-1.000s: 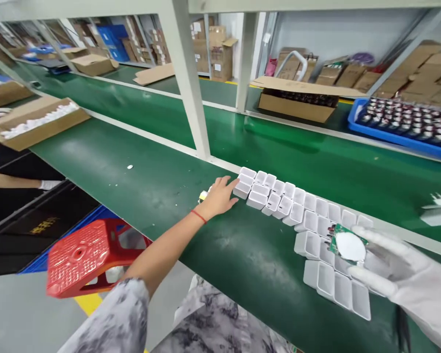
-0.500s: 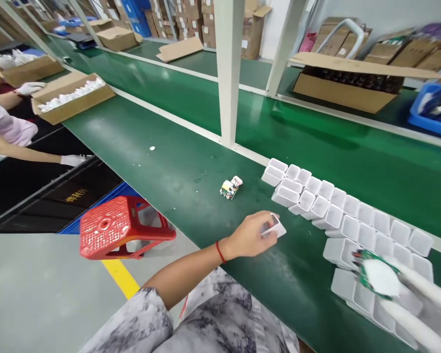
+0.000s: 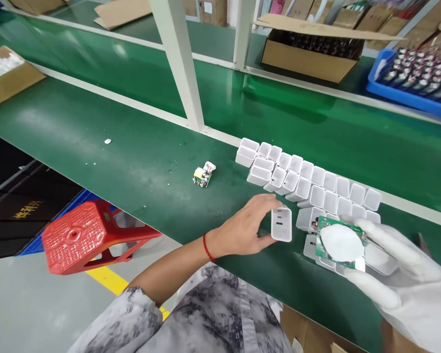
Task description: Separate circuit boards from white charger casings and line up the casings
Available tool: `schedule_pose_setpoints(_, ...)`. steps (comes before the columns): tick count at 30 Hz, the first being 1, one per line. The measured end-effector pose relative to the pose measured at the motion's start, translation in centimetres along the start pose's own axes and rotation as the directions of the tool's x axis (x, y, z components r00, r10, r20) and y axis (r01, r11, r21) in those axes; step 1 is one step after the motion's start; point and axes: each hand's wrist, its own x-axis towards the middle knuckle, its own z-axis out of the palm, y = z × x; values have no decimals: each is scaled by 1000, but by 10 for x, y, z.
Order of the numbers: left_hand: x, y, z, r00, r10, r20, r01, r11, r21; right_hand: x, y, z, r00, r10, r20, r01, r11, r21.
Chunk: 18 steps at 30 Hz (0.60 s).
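My bare left hand [image 3: 244,225] pinches a white plastic charger housing [image 3: 281,224] between thumb and fingers. Three slots show on the housing's end face, which is turned toward me. To the right, my white-gloved right hand [image 3: 400,269] grips a green circuit board [image 3: 340,242] by its edges; a large round patch of white paste covers much of its face. Beyond and partly behind the board stand rows of white housings [image 3: 302,189], most with open tops. A loose circuit assembly [image 3: 204,174] with a yellow component lies on the green bench, left of the rows.
A white post [image 3: 180,63] rises from the bench's far rail. Behind it are a carton [image 3: 305,59] of dark parts and a blue tray [image 3: 397,95] of small parts. On the floor at left stands a red stool [image 3: 77,235]. Another carton [image 3: 11,83] sits far left.
The view has swung right. My left hand has turned the housing so its slotted end faces me. My right hand has brought the circuit board left and up, closer to the housing.
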Motion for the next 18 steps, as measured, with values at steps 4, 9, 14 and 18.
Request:
schedule_pose_setpoints(4,7,1,-1,999,-32,33,33,999,-25,8,-7,-3,972,-208,106,226,955,-194)
schedule_pose_setpoints(9,12,2,0,1000,-7,5,7,999,-41,20,-26,-5,916,-335,221,389,876,-285)
schedule_pose_setpoints(14,18,-1,6,944,-329,28,328,924,-199,8,-22,-7,978,-183,105,207,922,-327)
schedule_pose_setpoints(18,23,2,10,922,-387,-9,380,911,-162,0,-6,-3,998,57,-14,-59,972,-227)
